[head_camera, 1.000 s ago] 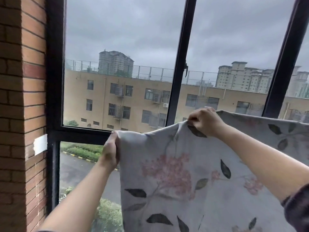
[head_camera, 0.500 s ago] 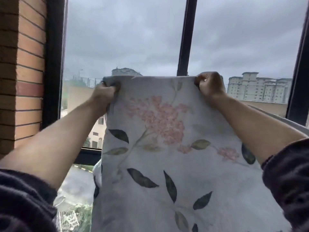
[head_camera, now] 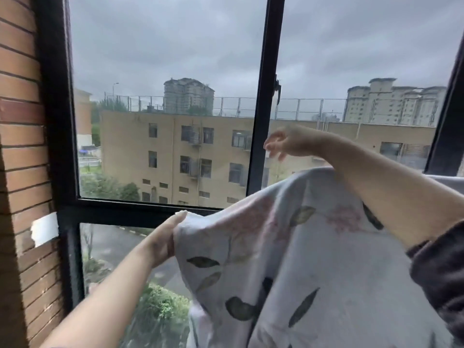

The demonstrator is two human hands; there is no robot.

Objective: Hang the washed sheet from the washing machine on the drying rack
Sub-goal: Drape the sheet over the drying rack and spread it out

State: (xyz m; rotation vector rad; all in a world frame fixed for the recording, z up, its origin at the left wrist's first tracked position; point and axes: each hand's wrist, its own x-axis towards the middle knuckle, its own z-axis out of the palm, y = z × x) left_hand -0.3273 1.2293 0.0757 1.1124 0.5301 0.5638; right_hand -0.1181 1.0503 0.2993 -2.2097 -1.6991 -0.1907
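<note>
The washed sheet (head_camera: 288, 259), pale with pink flowers and dark leaves, hangs in front of the window and fills the lower right. Its top edge runs up to the right, and whatever bears it is hidden. My left hand (head_camera: 163, 239) lies with straight fingers against the sheet's left edge; its thumb is out of sight. My right hand (head_camera: 288, 143) is in the air above the sheet's top edge, fingers loose and spread, holding nothing. My right forearm crosses over the cloth.
A black window frame (head_camera: 263, 96) stands just beyond the sheet, with a horizontal bar (head_camera: 120, 207) below it. A brick wall (head_camera: 22, 172) closes the left side. Outside are buildings and shrubs. No drying rack shows.
Both hands held the sheet's top edge high and stretched; now the sheet has dropped, my right hand has let go and lifted off, and my left hand has come down along the left edge.
</note>
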